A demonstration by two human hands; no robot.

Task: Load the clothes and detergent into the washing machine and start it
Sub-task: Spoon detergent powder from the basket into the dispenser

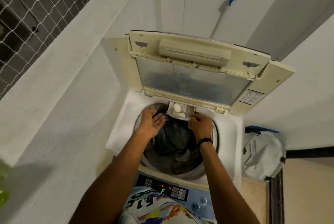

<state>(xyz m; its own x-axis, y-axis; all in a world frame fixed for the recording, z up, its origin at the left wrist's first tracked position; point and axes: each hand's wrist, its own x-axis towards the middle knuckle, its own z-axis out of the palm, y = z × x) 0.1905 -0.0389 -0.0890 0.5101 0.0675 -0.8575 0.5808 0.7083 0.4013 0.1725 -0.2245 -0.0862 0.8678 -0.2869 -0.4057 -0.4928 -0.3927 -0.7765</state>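
Top-loader washing machine (pixel 124 115), centre of frame, lid (pixel 195 79) folded up and back so the tub is reachable. Dark clothes (pixel 173 140) already sit in the drum, mid-frame, so loading looks done. Detergent drawer (pixel 189 109) is pulled out at the upper edge of the opening, with a heap of white detergent (pixel 176 108) in its left part.

Right hand (pixel 201 126) is just below-right of the drawer, fingers curled and pinching what looks like a thin white scoop (pixel 185 114) angled into the drawer, probably to tip powder in. The scoop is blurred, so this isn't certain. Black wristband (pixel 205 141) on that wrist.

Left hand (pixel 151 124) is at the upper-left rim of the drum, palm up, fingers straight, holding nothing. Likely steadying or waiting.

Control panel (pixel 162 185), lower centre, is lit and shows a green "F", so the power looks on. Still to do: shut the drawer, drop the lid, press start. White bag (pixel 262 155) at right of the machine.
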